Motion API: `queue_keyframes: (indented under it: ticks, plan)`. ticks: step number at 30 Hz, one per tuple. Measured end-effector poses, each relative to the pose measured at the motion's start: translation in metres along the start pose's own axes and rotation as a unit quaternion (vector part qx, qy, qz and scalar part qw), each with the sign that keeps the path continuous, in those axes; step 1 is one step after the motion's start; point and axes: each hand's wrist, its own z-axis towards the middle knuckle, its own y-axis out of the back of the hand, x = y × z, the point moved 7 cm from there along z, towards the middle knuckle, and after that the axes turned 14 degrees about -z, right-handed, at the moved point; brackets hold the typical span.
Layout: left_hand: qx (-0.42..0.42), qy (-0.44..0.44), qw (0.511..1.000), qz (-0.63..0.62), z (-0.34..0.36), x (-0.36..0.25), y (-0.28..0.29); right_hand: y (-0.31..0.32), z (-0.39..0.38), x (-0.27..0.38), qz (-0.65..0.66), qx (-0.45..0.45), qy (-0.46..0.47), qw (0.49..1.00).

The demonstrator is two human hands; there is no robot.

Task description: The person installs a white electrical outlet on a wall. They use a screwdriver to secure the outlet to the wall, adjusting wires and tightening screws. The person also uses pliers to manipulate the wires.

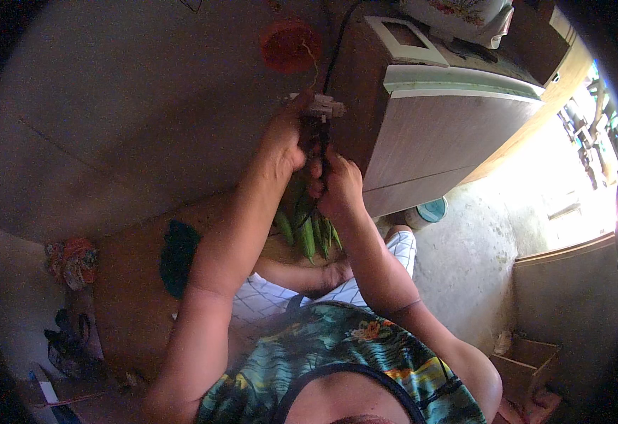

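My left hand (287,138) is raised to the wall, its fingers closed around a pale, blocky electrical fitting (325,107). A thin yellowish wire (315,67) runs from near the fitting up to a round orange-red recess (287,46) in the wall. Just below and to the right, my right hand (340,185) is closed on a dark, narrow thing (325,145) that reaches up to the underside of the fitting. Shadow hides its exact kind. Both hands are close together, with the fingers partly overlapping in view.
A refrigerator-like cabinet (450,134) stands close on the right, with a white rectangular frame (408,41) on top. Long green vegetables (309,239) lie below my hands, beside my bent leg. A bucket (432,210) sits beyond my knee. Dark green cloth (179,256) is at left.
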Motion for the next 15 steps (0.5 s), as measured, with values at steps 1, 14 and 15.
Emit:
queue_keyframes:
  ticks: [1, 14, 15]
  plan:
    - [0.000, 0.002, 1.000, 0.001, 0.000, 0.001, 0.002, 0.000, -0.001, 0.000, 0.021, -0.002, -0.005, 1.000]
    - [-0.045, -0.026, 0.998, -0.020, 0.003, 0.010, 0.011, 0.000, 0.010, 0.004, 0.051, -0.020, -0.018, 0.998]
    - [-0.038, -0.034, 0.999, -0.013, 0.006, 0.007, 0.014, -0.003, 0.010, 0.007, 0.048, -0.020, -0.018, 0.998]
